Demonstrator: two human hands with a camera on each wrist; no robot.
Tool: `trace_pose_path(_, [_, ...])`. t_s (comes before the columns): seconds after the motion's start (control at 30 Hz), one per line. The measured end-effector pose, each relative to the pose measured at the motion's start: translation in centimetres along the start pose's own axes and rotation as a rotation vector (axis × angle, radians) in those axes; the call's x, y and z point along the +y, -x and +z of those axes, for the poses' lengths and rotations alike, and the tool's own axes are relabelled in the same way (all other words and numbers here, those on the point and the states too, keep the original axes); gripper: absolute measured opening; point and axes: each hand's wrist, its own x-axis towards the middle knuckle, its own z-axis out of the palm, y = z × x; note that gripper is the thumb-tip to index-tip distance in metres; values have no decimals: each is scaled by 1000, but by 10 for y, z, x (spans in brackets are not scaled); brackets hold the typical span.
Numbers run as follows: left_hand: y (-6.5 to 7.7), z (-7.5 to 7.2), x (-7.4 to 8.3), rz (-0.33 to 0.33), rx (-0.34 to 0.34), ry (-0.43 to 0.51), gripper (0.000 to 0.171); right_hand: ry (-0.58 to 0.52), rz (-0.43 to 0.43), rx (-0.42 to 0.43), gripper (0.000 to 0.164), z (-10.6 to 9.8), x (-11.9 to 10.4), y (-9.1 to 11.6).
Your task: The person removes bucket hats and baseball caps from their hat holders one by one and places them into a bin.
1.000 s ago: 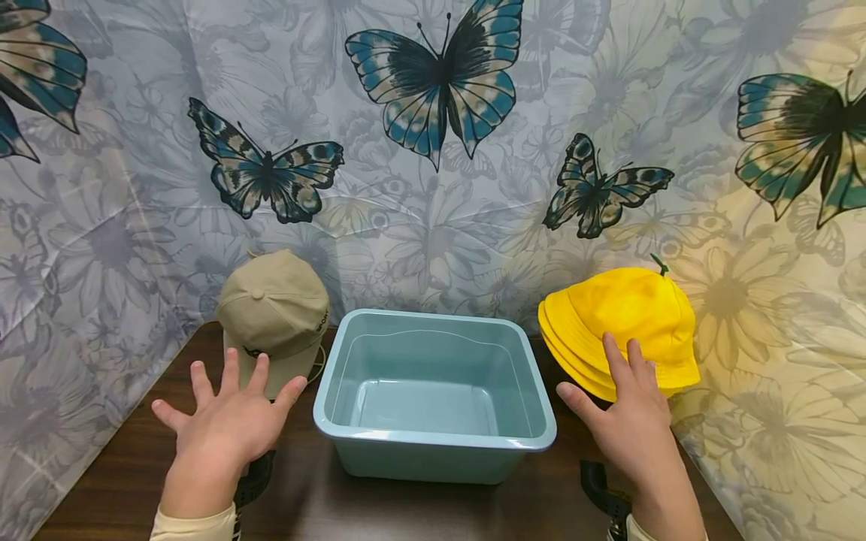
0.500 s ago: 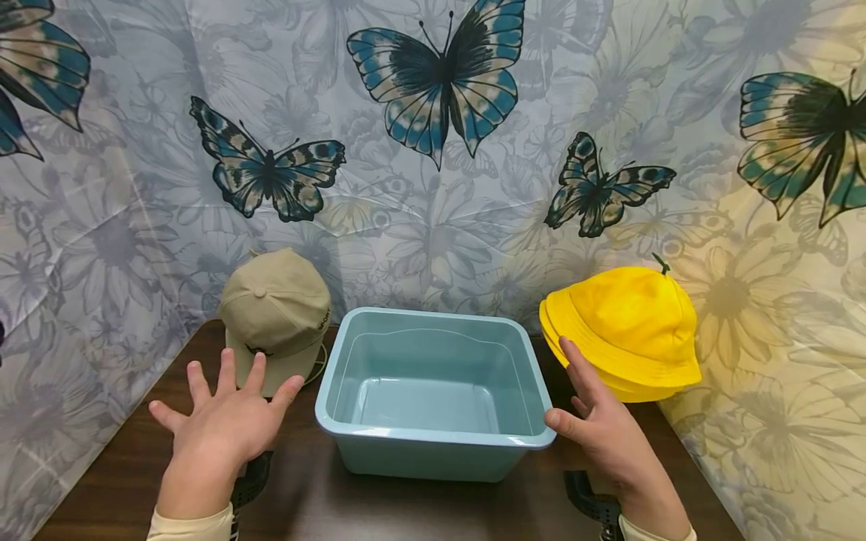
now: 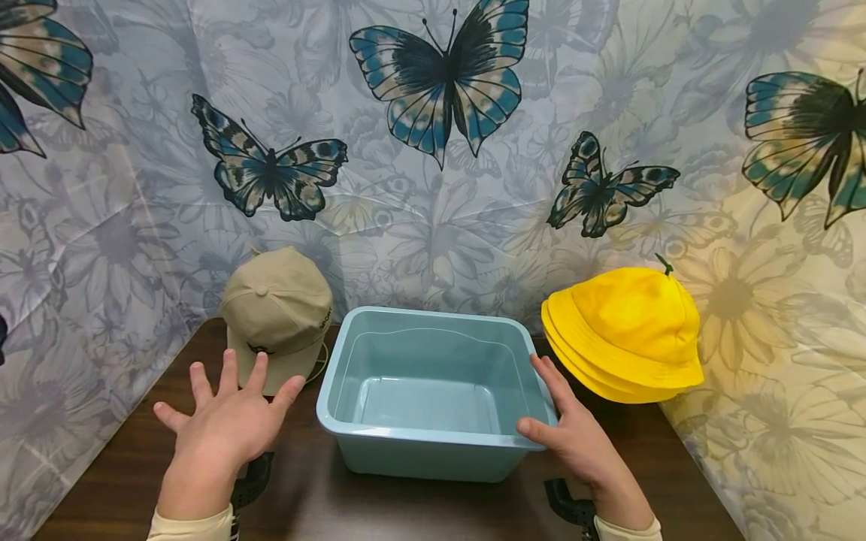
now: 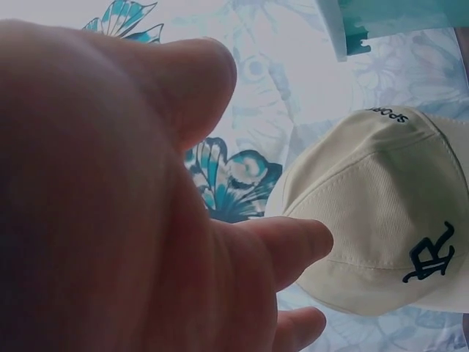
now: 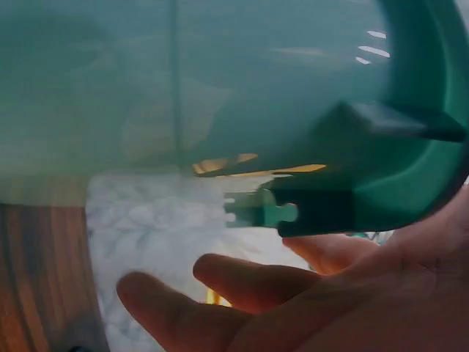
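A light blue plastic tub (image 3: 433, 451) stands empty in the middle of the dark wooden table (image 3: 115, 473). My right hand (image 3: 578, 443) rests against its right front corner, thumb on the rim and straight fingers along the outside wall. In the right wrist view the tub's rim (image 5: 220, 88) sits just above the right hand's loose fingers (image 5: 242, 282). My left hand (image 3: 226, 421) hovers with its fingers spread, just in front of a beige baseball cap (image 3: 276, 315) and holding nothing. The left wrist view shows the beige cap (image 4: 381, 213) with its dark logo, beyond the left hand (image 4: 132, 220).
A stack of yellow bucket hats (image 3: 625, 330) sits right of the tub, leaning on the backdrop. A butterfly-printed curtain (image 3: 433, 150) closes off the back and both sides of the table.
My right hand has left the yellow hats and moved left and down to the tub's right front corner. The left hand has barely shifted.
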Motion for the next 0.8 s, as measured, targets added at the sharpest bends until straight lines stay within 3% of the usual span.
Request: trace_pose_path(0.8, [0,-1,-4,-18,-38,18,109,-6,76,-6,98,7,5,-2])
